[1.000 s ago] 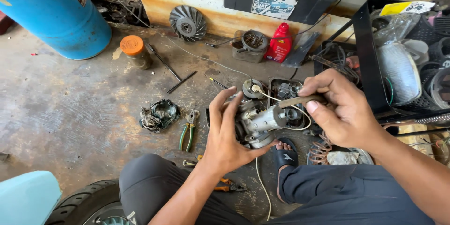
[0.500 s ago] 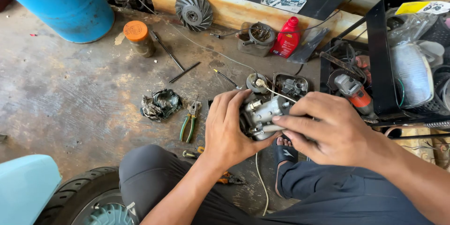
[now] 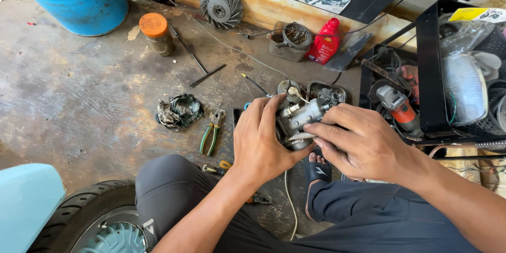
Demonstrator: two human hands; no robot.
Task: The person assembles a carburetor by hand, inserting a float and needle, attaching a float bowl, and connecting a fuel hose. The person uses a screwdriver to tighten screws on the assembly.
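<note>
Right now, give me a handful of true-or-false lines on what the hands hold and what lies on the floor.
1. Both hands, left hand and right hand, grip the metal part. True.
2. The pliers are in the right hand. False: they lie on the floor, left of the hands.
3. The jar has an orange lid. True.
4. The bottle is blue. False: it is red.
5. A rag lies beside the pliers. True.

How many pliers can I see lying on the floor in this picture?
3. The green-handled pliers lie left of the left hand. The yellow-handled pair sits by the knee. A dark pair pokes out beneath the forearm. More may be hidden.
</note>
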